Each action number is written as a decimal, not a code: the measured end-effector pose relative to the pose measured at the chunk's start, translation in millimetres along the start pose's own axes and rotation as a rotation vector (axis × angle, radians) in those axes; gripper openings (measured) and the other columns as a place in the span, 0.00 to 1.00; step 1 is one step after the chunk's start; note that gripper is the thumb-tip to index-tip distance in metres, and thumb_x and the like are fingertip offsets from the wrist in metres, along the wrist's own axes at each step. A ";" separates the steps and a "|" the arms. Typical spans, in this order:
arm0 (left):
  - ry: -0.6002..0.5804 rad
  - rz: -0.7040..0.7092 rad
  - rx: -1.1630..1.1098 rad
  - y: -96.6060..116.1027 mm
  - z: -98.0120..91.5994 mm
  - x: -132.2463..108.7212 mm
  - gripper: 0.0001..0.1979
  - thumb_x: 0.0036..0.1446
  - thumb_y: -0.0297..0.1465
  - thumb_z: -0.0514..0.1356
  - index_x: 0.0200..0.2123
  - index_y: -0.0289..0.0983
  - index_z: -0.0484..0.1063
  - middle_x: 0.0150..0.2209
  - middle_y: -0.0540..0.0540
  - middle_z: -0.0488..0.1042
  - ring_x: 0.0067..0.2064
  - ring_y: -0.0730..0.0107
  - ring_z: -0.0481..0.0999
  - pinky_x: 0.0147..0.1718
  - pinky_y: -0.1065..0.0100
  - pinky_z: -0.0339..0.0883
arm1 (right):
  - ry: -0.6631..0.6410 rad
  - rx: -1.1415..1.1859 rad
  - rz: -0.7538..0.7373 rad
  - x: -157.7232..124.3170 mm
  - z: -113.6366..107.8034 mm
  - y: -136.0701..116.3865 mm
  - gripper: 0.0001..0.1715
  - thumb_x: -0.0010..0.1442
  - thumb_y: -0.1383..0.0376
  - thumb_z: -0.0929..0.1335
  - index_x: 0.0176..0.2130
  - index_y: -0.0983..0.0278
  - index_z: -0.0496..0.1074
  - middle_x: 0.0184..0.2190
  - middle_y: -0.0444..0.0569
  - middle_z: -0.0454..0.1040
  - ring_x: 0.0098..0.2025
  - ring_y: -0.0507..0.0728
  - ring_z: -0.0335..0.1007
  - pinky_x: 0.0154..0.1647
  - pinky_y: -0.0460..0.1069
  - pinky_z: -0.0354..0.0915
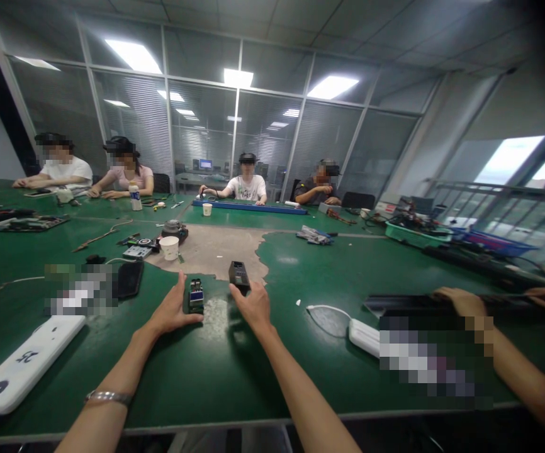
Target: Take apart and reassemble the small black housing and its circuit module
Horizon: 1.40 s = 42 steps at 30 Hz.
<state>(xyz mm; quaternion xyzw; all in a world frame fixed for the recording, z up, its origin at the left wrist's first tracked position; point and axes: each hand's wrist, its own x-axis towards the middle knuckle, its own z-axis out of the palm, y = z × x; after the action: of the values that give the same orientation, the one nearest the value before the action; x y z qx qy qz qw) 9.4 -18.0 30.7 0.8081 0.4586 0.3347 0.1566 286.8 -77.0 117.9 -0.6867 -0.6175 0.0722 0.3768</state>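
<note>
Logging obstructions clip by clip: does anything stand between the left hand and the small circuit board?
Nothing visible does. The left hand is open beside the small circuit board; the black box in the right hand is on the board's other side.

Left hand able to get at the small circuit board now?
Likely yes: the left hand is open beside the small circuit board, with nothing visible between them. The right hand holds the black box apart from it.
</note>
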 end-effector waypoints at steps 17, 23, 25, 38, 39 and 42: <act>-0.033 -0.035 0.033 11.3 -5.3 1.2 0.76 0.49 0.55 0.74 0.77 0.35 0.22 0.76 0.20 0.47 0.75 0.29 0.53 0.70 0.35 0.53 | -0.138 -0.235 0.114 -17.2 8.5 30.9 0.26 0.65 0.44 0.71 0.48 0.62 0.79 0.48 0.55 0.75 0.47 0.63 0.79 0.45 0.52 0.68; -0.052 -0.033 0.047 11.0 -5.5 0.3 0.75 0.51 0.55 0.74 0.76 0.33 0.20 0.75 0.18 0.49 0.76 0.30 0.51 0.70 0.36 0.52 | -0.109 -0.259 0.129 -21.9 4.7 28.9 0.35 0.60 0.39 0.73 0.51 0.64 0.76 0.48 0.56 0.75 0.48 0.64 0.79 0.45 0.53 0.68; -0.038 -0.021 0.037 10.5 -5.3 0.0 0.75 0.51 0.54 0.74 0.77 0.34 0.21 0.75 0.20 0.51 0.75 0.30 0.53 0.70 0.35 0.53 | -0.107 -0.260 0.118 -21.4 5.1 29.4 0.33 0.62 0.40 0.73 0.50 0.63 0.77 0.48 0.56 0.75 0.48 0.64 0.79 0.45 0.52 0.68; 0.036 -0.008 -0.027 3.2 0.5 -0.9 0.73 0.50 0.49 0.75 0.78 0.36 0.24 0.74 0.22 0.55 0.75 0.31 0.56 0.69 0.36 0.55 | -0.064 0.045 -0.045 -20.2 18.6 -48.8 0.23 0.66 0.47 0.72 0.44 0.65 0.81 0.43 0.55 0.78 0.45 0.60 0.77 0.48 0.49 0.68; 0.043 -0.001 -0.031 2.4 0.9 -0.9 0.72 0.50 0.49 0.75 0.78 0.36 0.24 0.74 0.23 0.56 0.74 0.31 0.56 0.69 0.37 0.56 | -0.073 0.053 -0.048 -21.2 23.1 -56.0 0.24 0.65 0.47 0.72 0.44 0.65 0.81 0.43 0.56 0.78 0.46 0.60 0.78 0.48 0.49 0.68; 0.065 0.005 -0.050 -0.2 2.8 -1.2 0.72 0.52 0.49 0.74 0.78 0.36 0.24 0.74 0.23 0.54 0.74 0.31 0.57 0.69 0.36 0.56 | -0.109 0.047 -0.035 -23.9 37.3 -70.3 0.24 0.64 0.46 0.72 0.43 0.65 0.81 0.44 0.56 0.78 0.46 0.61 0.78 0.49 0.50 0.69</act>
<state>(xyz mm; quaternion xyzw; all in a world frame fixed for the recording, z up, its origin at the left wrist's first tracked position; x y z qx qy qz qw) 10.8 -18.7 28.1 0.7939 0.4530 0.3723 0.1611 204.5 -85.9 125.5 -0.6618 -0.6472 0.1171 0.3598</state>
